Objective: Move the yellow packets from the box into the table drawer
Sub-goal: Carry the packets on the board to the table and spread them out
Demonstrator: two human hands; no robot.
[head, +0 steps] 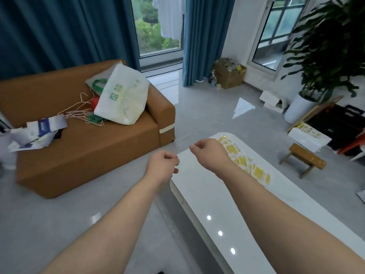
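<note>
The right hand [209, 153] hangs in the air over the far end of the table [207, 194], seen from its back, fingers curled in to a loose fist with the thumb laid against the forefinger; nothing shows in it. At its 8 o'clock, close by but apart, the left hand [163, 165] is curled the same way and also holds nothing, hovering just past the table's left edge.

From the right hand's 2 o'clock round to 4 o'clock the yellow packets [243, 161] lie in an overlapping row flat on the white table top, partly hidden by the wrist. They are in no box here; the only cardboard box [229, 77] in sight stands far off at 1 o'clock, by the curtain.

Below the left hand, at 6 o'clock, a seam and notch in the table's side is probably the drawer [178, 197], and it looks closed.

As I judge it, the first half is done: the packets are out. Opening the drawer and carrying every packet into it is left.
</note>
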